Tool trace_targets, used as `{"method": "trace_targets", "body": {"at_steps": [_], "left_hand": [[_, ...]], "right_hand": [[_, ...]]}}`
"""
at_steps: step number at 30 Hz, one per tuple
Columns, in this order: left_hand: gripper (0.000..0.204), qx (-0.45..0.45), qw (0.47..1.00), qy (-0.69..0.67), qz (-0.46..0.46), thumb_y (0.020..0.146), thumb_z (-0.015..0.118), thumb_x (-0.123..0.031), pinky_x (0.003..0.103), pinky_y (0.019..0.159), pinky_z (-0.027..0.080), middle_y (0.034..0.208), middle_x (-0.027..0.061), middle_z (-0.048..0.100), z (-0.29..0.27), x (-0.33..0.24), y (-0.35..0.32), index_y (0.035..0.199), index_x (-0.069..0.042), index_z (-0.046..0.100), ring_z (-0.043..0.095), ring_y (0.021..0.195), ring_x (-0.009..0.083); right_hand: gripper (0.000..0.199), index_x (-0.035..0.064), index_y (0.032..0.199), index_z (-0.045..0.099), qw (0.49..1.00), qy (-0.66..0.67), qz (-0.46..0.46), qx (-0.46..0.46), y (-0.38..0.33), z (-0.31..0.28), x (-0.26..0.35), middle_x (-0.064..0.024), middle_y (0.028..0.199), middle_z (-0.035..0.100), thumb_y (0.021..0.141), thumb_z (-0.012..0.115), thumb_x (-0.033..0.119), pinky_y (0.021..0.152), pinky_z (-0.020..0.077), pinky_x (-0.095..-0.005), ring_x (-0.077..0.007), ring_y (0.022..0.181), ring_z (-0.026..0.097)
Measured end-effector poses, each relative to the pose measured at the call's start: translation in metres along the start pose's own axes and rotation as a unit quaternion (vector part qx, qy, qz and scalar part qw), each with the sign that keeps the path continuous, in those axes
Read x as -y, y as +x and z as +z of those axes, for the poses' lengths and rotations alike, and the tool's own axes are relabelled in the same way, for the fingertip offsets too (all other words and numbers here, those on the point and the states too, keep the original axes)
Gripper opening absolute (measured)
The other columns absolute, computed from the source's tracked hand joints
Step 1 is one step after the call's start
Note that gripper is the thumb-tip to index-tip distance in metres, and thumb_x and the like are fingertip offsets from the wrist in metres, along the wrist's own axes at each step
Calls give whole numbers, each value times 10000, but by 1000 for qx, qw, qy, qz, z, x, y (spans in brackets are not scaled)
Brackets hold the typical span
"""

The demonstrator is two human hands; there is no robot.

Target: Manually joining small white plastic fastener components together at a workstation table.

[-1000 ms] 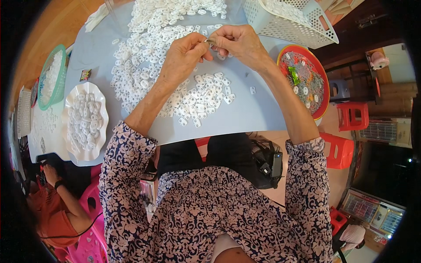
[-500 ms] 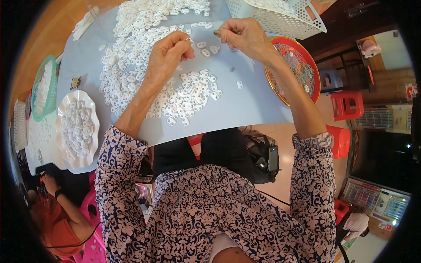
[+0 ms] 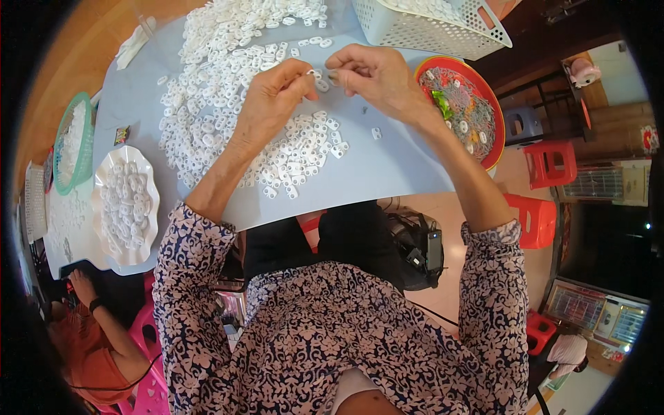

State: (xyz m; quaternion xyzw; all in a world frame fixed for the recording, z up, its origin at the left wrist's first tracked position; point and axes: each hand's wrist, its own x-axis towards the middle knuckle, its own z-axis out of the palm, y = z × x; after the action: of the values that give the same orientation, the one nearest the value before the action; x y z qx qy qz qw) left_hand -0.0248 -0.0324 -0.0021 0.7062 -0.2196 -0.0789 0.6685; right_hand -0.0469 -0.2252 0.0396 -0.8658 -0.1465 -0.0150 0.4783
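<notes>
Over the table, my left hand (image 3: 278, 97) is closed in a pinch on a small white oval plastic piece (image 3: 313, 72), which shows at its fingertips. Close to its right, my right hand (image 3: 379, 79) has curled fingers, thumb and forefinger near that piece. A dark, brownish patch shows at its thumb tip; anything between those fingers is too small to make out. Under and beside my left hand spreads a large heap of similar white pieces (image 3: 200, 131) with holes. A smaller cluster (image 3: 294, 155) lies nearer me.
At right stands a red bowl (image 3: 492, 160) of small grey metal parts, with a green wrapper (image 3: 441, 104). Behind it is a white perforated basket (image 3: 422, 38). A scalloped white dish (image 3: 153, 197) and green basket (image 3: 84, 162) stand left. A person (image 3: 104, 339) sits at lower left.
Both hands have come closer together and a little nearer to me. My right hand has moved left, and its fingers now meet near the piece in my left hand. The bowl's green wrapper shows.
</notes>
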Motion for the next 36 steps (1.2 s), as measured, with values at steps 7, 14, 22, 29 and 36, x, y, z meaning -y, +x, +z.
{"method": "trace_targets", "body": {"at_steps": [7,14,22,29,36], "left_hand": [[187,26,999,-21,17,902,506,-157,213,621,416,711,23,640,-3,1,1,910,-13,623,502,654,62],[330,86,975,-156,-131,948,426,-251,257,656,425,714,75,618,-11,-7,4,844,8,602,513,659,133],[232,145,938,-293,-116,932,498,-205,275,664,421,710,49,557,-17,4,7,931,13,575,532,738,153],[150,79,943,-302,-111,903,531,-114,254,676,459,774,78,616,-9,1,6,894,9,617,559,717,132],[150,97,961,-242,-95,898,529,-120,242,648,444,755,63,621,-7,-2,3,888,-2,621,558,704,109]], "right_hand": [[86,-12,913,638,997,-49,-55,-6,8,13,2,3,705,598,842,601,19,539,431,-187,-41,607,524],[56,-4,860,624,988,-61,-140,-26,9,13,4,-18,730,603,806,623,8,558,441,-218,-70,606,526],[131,17,897,649,981,-62,-182,-33,7,11,7,-66,785,623,766,652,30,569,469,-258,-123,639,589],[116,15,906,661,995,78,-60,-17,6,11,1,-45,703,641,805,625,62,571,463,-227,-60,617,559],[148,-5,825,650,993,36,-75,-84,19,2,-5,-27,604,597,800,624,139,546,447,-227,-46,589,537]]}}
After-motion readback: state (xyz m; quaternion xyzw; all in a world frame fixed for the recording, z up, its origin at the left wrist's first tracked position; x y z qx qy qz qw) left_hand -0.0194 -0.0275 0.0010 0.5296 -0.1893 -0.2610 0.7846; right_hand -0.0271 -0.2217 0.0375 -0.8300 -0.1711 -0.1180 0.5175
